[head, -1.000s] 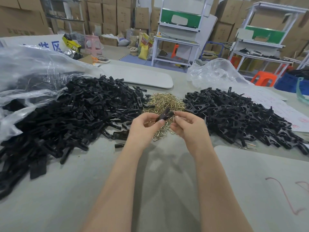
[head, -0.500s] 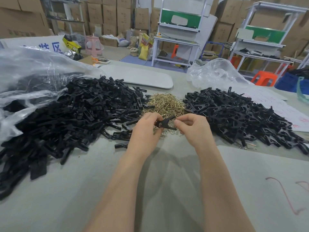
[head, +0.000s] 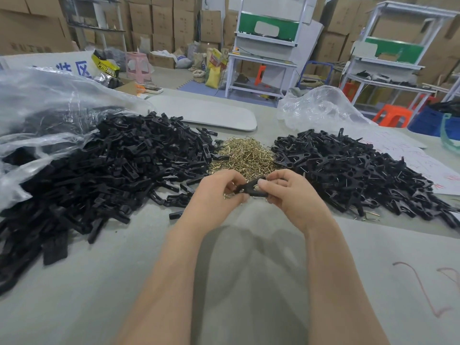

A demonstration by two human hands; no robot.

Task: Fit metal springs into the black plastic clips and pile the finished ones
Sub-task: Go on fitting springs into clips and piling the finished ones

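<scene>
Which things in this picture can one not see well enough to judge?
1. Head view: the black clip is partly covered by fingers of the left hand and right hand; whether a spring sits inside cannot be told.
2. Head view: the left pile runs under the plastic bag and past the left edge.
3. Head view: single pieces in the spring heap are too small; the hands hide its near side.

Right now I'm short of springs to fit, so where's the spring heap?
In the head view the spring heap lies mid-table, between the left pile of black clips and the right pile, just beyond the held clip.
</scene>
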